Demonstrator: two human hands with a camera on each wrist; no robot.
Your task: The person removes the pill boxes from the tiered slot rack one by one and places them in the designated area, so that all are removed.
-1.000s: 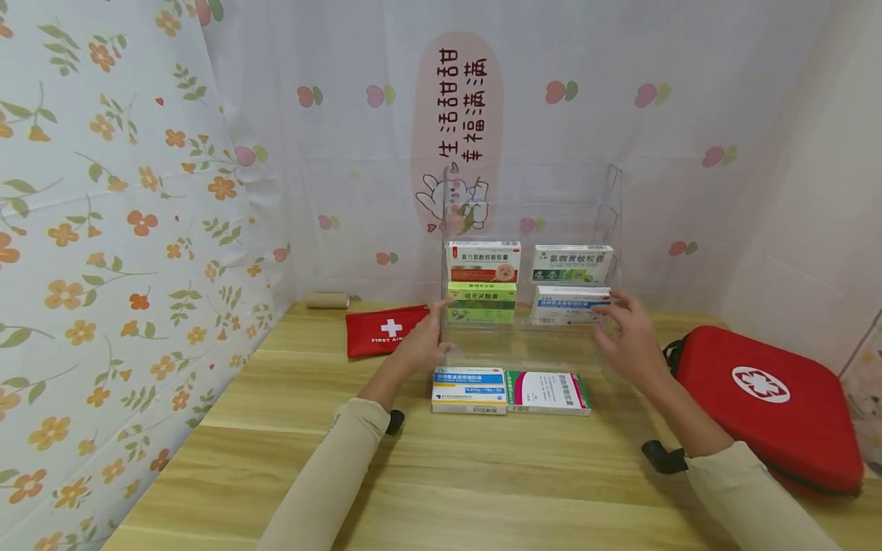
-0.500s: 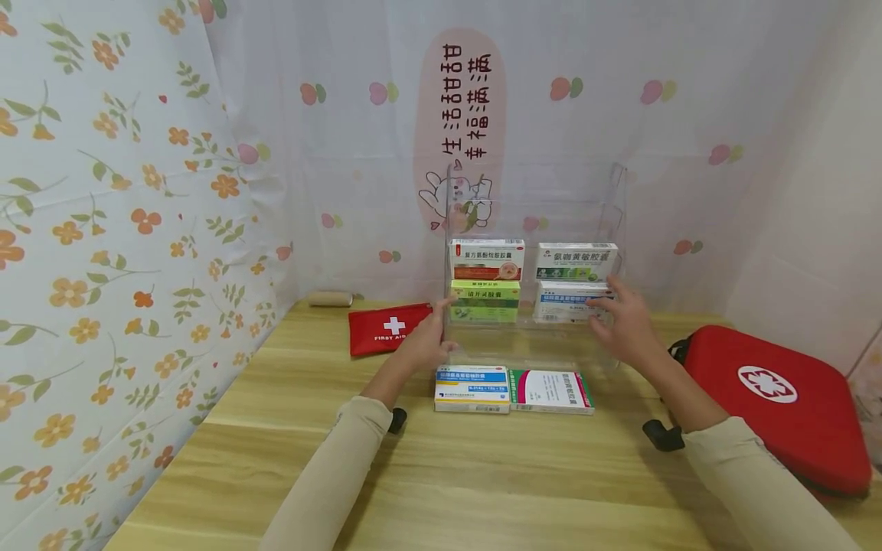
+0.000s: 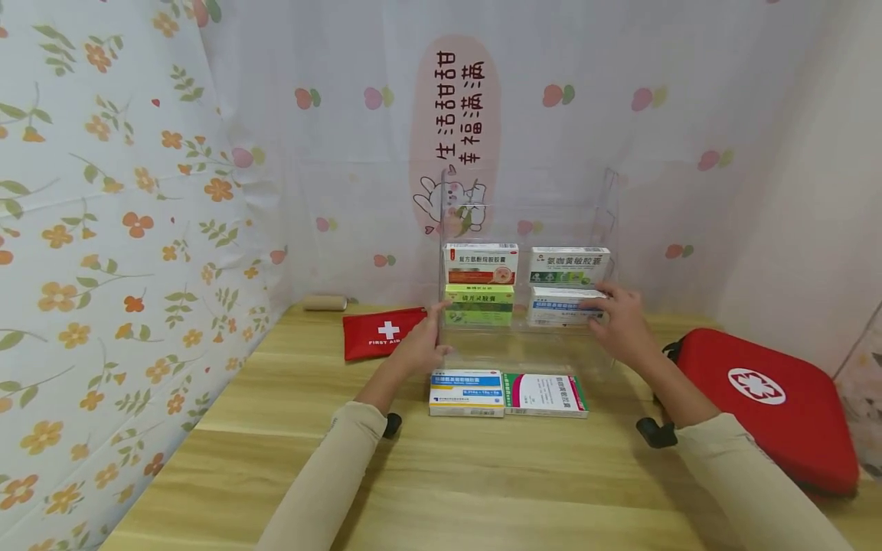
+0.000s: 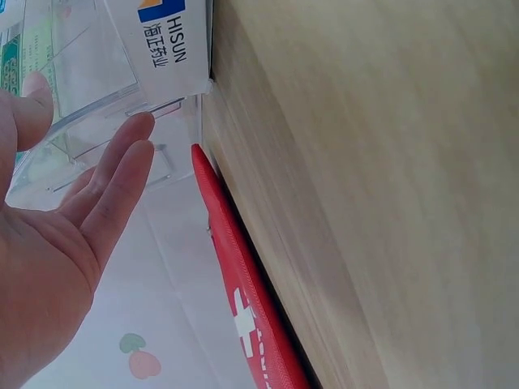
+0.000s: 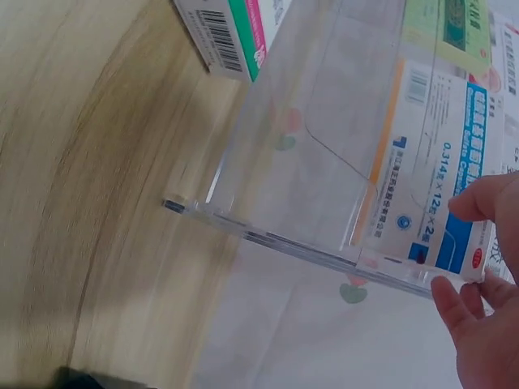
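The clear rack (image 5: 324,162) holds two boxes (image 3: 570,262) above, a green box (image 3: 478,308) lower left and a blue-and-white box (image 3: 553,303) lower right, long axis horizontal, printed face toward the person. The right hand (image 3: 622,325) touches the latter's right end; whether it pinches cannot be determined. The left hand (image 3: 418,344), spread wide, flanks the rack.
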